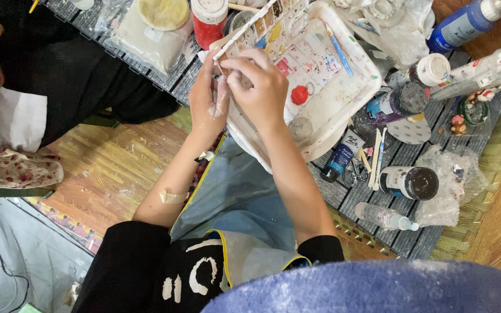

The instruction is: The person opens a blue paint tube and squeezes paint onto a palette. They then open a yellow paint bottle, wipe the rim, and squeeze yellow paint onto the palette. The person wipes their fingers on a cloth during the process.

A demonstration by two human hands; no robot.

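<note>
A pale blue apron [236,191] with yellow edging covers the person's lap, and both forearms reach forward over it. The left hand [209,101] and right hand [257,87] meet at the near rim of a white paint tray [343,95]; their fingers are pressed together, pinching a small whitish piece [222,78] between them, too small to make out. A long white stick [249,26] slants up from the hands across the tray. Beyond the fingers a red blob of paint [299,95] sits on the tray. Further off, to the right, lie a dark blue paint tube [341,155], a dark jar [408,182] and a blue bottle [462,24].
</note>
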